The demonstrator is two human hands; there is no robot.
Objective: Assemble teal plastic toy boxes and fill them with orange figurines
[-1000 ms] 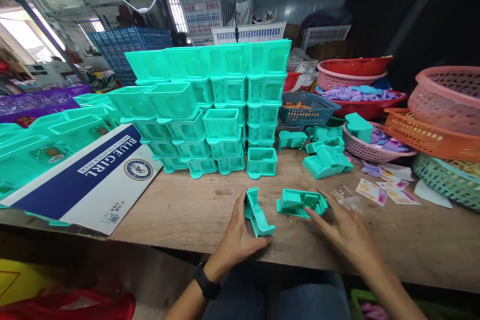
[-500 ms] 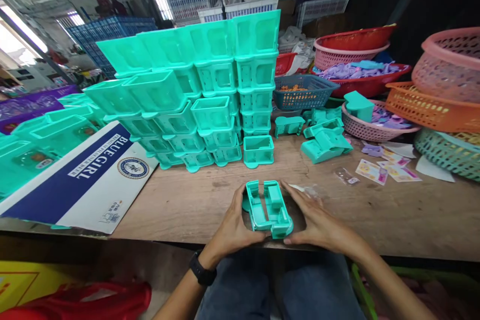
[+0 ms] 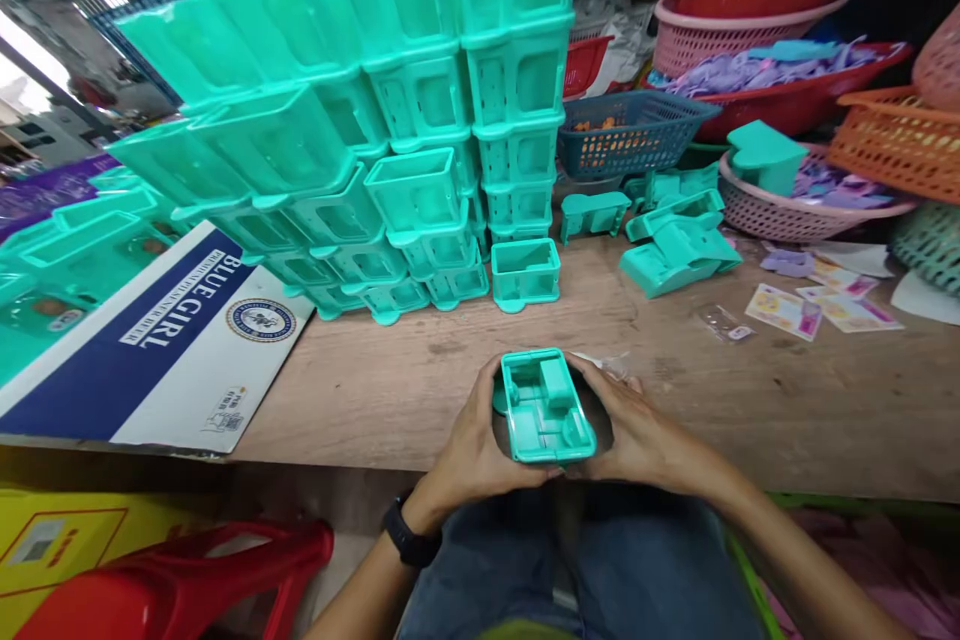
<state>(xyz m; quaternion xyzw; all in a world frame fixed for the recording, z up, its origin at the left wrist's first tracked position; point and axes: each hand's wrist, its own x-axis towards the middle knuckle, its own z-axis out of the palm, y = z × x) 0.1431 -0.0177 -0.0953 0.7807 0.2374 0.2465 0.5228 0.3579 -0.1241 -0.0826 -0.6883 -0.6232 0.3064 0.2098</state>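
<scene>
Between my two hands, at the table's front edge, is a teal plastic box-shaped toy shell, its halves closed against each other and its open top facing up. Compartments and a raised block show inside it. My left hand wraps its left side, thumb along the near edge. From the right, my right hand grips the other side, fingers at the far corner and thumb near the front. A rounded teal tab sticks out by the left fingers. Beyond it stands a similar single teal box.
Tall stacks of teal boxes rise behind. A white and blue carton lies at left. Loose teal parts, printed cards and a blue basket sit at right. A red stool stands below left.
The two teal halves, apart with a gap before, are now pressed together into one box. My hands have closed in around it. The camera view has tilted down and moved nearer.
</scene>
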